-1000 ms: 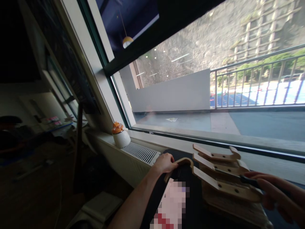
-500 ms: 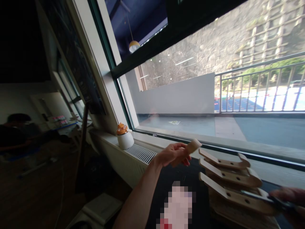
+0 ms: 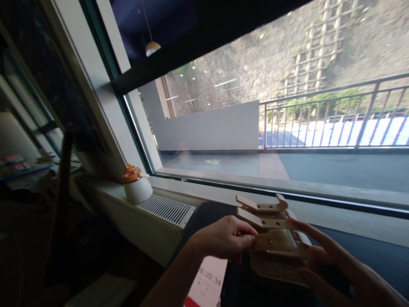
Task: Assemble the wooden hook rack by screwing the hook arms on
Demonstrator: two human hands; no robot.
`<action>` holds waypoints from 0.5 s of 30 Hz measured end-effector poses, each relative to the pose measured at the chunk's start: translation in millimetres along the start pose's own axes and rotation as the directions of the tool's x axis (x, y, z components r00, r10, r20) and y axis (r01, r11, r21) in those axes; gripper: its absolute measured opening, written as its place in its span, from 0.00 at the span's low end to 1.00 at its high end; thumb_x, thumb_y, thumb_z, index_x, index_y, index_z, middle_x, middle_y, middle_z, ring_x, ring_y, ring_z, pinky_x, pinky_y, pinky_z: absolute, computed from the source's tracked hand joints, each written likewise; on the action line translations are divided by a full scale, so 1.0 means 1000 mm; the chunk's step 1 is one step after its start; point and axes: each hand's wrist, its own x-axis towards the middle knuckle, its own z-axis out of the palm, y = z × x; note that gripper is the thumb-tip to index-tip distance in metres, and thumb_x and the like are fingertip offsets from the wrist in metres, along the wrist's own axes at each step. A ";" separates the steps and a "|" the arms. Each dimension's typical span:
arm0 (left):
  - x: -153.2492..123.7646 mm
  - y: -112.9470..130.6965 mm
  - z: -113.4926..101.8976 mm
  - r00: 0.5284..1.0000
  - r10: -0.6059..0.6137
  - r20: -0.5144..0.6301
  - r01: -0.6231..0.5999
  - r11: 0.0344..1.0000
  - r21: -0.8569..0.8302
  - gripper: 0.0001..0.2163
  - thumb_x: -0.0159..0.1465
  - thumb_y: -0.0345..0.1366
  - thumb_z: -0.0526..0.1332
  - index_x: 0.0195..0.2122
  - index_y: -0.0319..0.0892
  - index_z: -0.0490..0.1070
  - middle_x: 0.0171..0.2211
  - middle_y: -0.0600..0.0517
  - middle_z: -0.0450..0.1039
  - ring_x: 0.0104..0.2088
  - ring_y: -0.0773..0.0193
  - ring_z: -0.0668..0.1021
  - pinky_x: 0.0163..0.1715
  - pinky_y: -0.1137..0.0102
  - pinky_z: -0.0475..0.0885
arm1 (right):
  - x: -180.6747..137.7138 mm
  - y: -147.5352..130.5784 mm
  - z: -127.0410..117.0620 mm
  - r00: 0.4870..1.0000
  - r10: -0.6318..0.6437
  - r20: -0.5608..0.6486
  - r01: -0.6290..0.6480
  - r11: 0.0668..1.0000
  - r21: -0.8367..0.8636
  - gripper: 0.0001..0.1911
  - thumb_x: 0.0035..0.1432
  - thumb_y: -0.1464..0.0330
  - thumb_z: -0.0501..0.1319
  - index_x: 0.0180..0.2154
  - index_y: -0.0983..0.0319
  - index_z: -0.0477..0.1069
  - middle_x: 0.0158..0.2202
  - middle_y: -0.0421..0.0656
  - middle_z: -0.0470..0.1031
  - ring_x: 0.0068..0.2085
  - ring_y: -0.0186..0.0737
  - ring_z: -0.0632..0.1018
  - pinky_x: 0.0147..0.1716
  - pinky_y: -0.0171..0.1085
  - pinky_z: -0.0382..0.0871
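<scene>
My left hand (image 3: 231, 238) pinches the left end of a bent wooden piece (image 3: 277, 242), which lies over the nearest of the wooden brackets. Two more curved wooden brackets (image 3: 263, 221), with dark round holes and upturned ends, show behind it. They sit in a row above a brown wooden block (image 3: 271, 266). At the right end, my right hand (image 3: 335, 264) has its index finger stretched along the brackets and the lower fingers near the block. Inside it is a dark shape with a faint glint, too shadowed to name.
A phone (image 3: 209, 277) showing a timer lies on the dark surface below my left forearm. A white container with an orange top (image 3: 137, 185) stands on the radiator (image 3: 168, 209) to the left. The window sill (image 3: 204, 194) runs along the back, under the large window.
My left hand has brought the wooden piece down onto the nearest bracket. My right hand has come in against the brackets' right end, and the thin-shafted, dark-handled tool it held no longer shows clearly.
</scene>
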 end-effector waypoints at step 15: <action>-0.024 0.018 0.014 0.926 0.240 -0.290 -0.167 0.953 0.255 0.15 0.62 0.46 0.66 0.44 0.43 0.80 0.37 0.53 0.79 0.35 0.64 0.77 0.34 0.73 0.69 | 0.021 0.005 -0.063 0.952 0.295 0.086 -0.253 0.912 -0.322 0.22 0.63 0.49 0.55 0.31 0.58 0.74 0.21 0.39 0.77 0.21 0.39 0.75 0.20 0.34 0.67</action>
